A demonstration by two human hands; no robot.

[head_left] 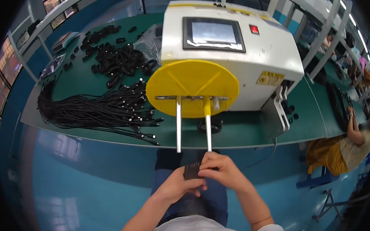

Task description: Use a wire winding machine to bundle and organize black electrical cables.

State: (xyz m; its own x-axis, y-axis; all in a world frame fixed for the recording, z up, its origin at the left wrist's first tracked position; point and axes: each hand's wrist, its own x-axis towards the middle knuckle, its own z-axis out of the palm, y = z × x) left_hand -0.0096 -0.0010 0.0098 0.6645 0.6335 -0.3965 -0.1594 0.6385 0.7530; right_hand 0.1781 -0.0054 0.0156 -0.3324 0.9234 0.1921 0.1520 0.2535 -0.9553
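Observation:
In front of my lap I hold a small black bundle that looks like a coiled cable. My left hand is closed around its near side, with fingers curled beneath. My right hand pinches its right side, thumb and fingertips together. Just beyond my hands, two metal rods stick out toward me from a yellow round disc. The disc sits on the front of a white machine with a screen and a red switch. No cable shows on the rods.
A long bunch of black cables with pale plugs lies left on the green table. Behind it are a pile of coiled black cables and a clear plastic bag. A metal bracket stands right. Farther right, another person sits working.

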